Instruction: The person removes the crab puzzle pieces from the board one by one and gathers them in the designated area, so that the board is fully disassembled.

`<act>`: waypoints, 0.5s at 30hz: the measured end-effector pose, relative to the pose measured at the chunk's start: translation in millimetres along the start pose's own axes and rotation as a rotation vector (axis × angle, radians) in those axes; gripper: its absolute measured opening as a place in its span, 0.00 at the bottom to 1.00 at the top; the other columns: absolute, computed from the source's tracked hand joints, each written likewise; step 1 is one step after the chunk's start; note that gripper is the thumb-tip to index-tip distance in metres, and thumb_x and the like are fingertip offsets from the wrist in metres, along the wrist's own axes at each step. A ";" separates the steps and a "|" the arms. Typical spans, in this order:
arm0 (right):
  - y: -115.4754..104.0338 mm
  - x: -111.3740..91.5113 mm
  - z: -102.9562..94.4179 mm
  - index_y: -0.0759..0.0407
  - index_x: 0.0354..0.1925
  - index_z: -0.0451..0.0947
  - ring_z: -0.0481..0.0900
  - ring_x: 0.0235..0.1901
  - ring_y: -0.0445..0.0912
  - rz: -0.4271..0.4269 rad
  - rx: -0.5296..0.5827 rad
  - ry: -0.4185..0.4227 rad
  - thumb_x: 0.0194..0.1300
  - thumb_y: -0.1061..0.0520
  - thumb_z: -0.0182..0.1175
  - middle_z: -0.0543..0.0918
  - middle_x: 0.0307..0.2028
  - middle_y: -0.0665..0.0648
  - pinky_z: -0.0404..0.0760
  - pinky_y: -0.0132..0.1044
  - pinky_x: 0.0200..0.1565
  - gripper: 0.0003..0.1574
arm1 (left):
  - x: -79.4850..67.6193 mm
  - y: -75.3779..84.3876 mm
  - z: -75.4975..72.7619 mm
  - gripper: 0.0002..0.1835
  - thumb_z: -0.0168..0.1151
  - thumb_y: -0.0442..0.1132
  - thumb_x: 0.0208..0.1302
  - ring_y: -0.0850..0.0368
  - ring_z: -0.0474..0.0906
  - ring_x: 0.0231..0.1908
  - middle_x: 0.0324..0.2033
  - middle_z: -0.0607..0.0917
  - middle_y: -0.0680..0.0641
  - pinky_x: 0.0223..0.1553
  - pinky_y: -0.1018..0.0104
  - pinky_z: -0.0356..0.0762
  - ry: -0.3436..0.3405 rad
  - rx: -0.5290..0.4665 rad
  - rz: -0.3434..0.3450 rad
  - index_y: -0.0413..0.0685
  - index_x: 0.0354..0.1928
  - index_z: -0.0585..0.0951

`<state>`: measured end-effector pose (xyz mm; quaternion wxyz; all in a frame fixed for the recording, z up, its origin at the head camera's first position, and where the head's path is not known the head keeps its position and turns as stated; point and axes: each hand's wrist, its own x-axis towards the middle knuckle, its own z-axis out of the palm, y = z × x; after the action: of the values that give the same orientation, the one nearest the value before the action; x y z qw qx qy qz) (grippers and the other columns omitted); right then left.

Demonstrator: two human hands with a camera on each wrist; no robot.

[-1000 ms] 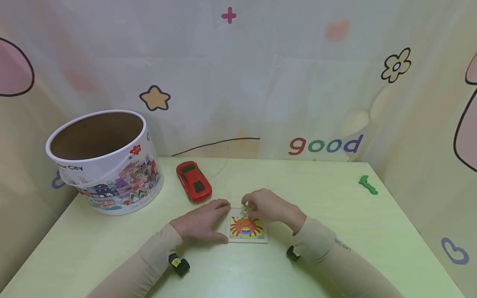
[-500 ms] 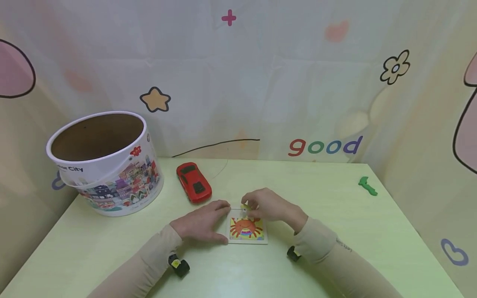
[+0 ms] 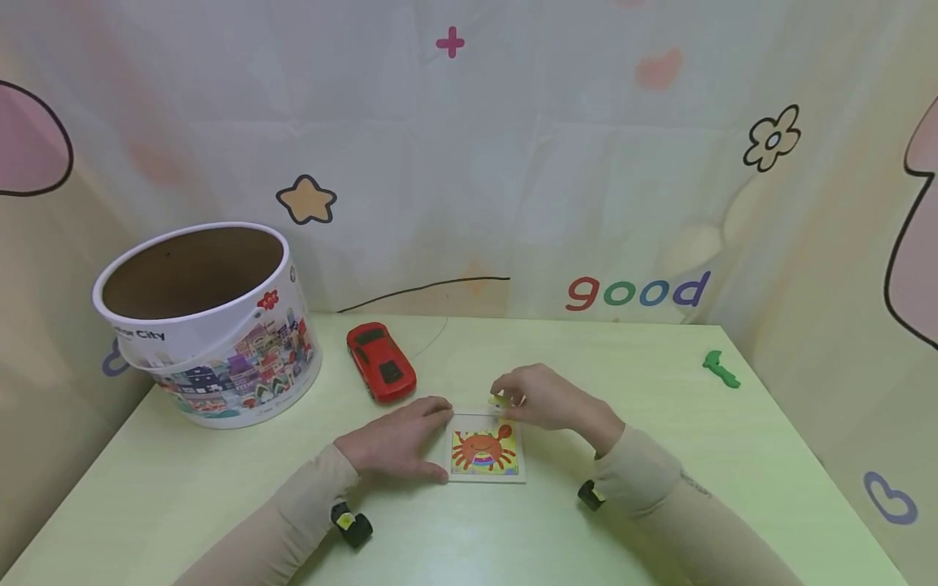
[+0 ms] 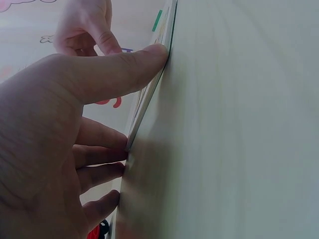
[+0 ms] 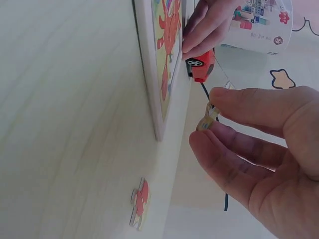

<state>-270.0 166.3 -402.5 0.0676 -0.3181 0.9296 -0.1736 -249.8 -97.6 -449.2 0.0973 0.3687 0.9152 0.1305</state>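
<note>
Right hand (image 3: pixel 545 399) pinches a small, thin, yellow jigsaw piece (image 5: pixel 207 119) between thumb and fingertips, raised off the table, just beyond the upper right of a square white-framed puzzle board (image 3: pixel 487 478) showing an orange crab on yellow. Left hand (image 3: pixel 399 439) braces the board's left side, fingers and thumb extended, touching the edge without wrapping it. Board lies flat on the pale yellow-green tabletop (image 3: pixel 645 399). A second loose jigsaw piece, red-orange and yellow (image 5: pixel 140 204), lies on the table right of the board, apart from it. The crab's upper area is too small to tell which slots are bare. Farther out: red plastic toy car (image 3: pixel 381 362), big white city-print bucket (image 3: pixel 252 358), small curved green toy (image 3: pixel 721 369) far right. Risks, as judged: the fingertip pinch could let the thin piece slip or twist; a sideways push could skew the board, since the left hand braces only one side.
</note>
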 end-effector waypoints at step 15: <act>20.0 -18.2 -6.9 0.57 0.49 0.79 0.79 0.21 0.39 0.125 0.091 0.030 0.59 0.61 0.69 0.84 0.37 0.53 0.80 0.30 0.28 0.18 | 0.6 -1.2 2.5 0.49 0.69 0.63 0.52 0.53 0.63 0.67 0.69 0.64 0.48 0.69 0.59 0.65 0.010 0.019 0.010 0.43 0.70 0.66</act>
<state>-268.5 194.2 -403.2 0.0785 -0.2536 0.9397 -0.2158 -250.3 -97.6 -452.0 0.0887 0.3735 0.9150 0.1243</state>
